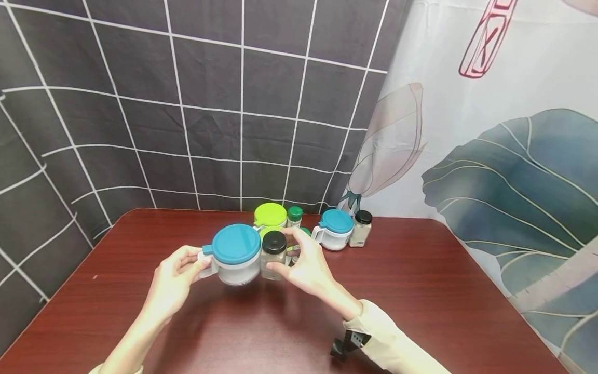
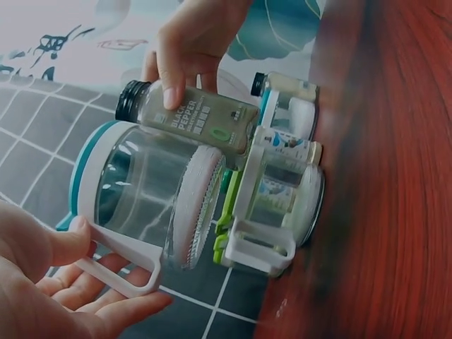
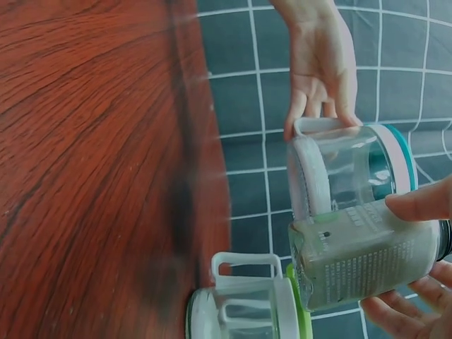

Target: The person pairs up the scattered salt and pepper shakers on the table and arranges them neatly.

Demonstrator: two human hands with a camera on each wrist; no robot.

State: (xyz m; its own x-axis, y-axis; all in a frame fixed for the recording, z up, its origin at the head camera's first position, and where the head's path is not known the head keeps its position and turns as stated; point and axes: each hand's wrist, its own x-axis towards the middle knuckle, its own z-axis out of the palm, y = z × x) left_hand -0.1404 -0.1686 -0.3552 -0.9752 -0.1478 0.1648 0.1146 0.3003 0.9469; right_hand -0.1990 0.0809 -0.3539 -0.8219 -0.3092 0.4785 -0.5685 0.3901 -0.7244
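Note:
My left hand (image 1: 172, 283) grips the white handle of a clear jar with a blue lid (image 1: 236, 244), and some white contents lie at its bottom in the left wrist view. In my right hand (image 1: 309, 267) is a black pepper bottle (image 1: 273, 255) with a black cap, held between thumb and fingers. Its printed label (image 2: 194, 116) shows in the left wrist view. Jar and bottle are side by side, both raised off the table. From the right wrist, the bottle (image 3: 367, 254) overlaps the jar (image 3: 346, 169); whether they touch I cannot tell.
Lime-lidded jars (image 1: 270, 214) and green-capped shakers (image 1: 295, 214) stand behind the held things, partly hidden. To their right are another blue-lidded jar (image 1: 336, 228) and a black-capped bottle (image 1: 361, 229). Dark grid cloth (image 1: 205, 135) hangs behind the red-brown table (image 1: 117, 259).

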